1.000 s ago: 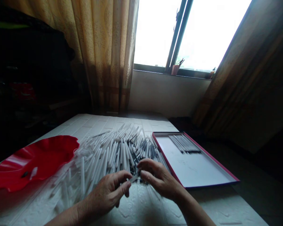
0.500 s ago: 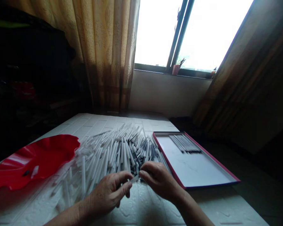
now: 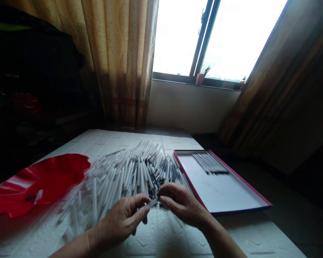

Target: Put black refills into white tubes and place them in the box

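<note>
My left hand (image 3: pixel 126 215) is closed in a pinch on one end of a pale translucent tube (image 3: pixel 153 202), which looks like a pen part. The fingers of my right hand (image 3: pixel 179 202) pinch its other end, and part of it is hidden by them. Just beyond both hands spreads a large heap of white and dark pen tubes (image 3: pixel 129 175). To the right, a shallow box lid (image 3: pixel 215 191) with a red rim holds a neat row of pens (image 3: pixel 211 163) with dark ends.
A red wavy-edged bowl (image 3: pixel 54 175) stands at the left with a small dark piece and a pale piece in it. Everything rests on a white brick-patterned table (image 3: pixel 97 139). Behind are curtains (image 3: pixel 118 64) and a window with a pink pen cup (image 3: pixel 200 79) on its sill.
Both hands stay almost in place, still pinching the tube between them. The whole view has shifted very slightly; the heap, bowl and box lid look the same.
</note>
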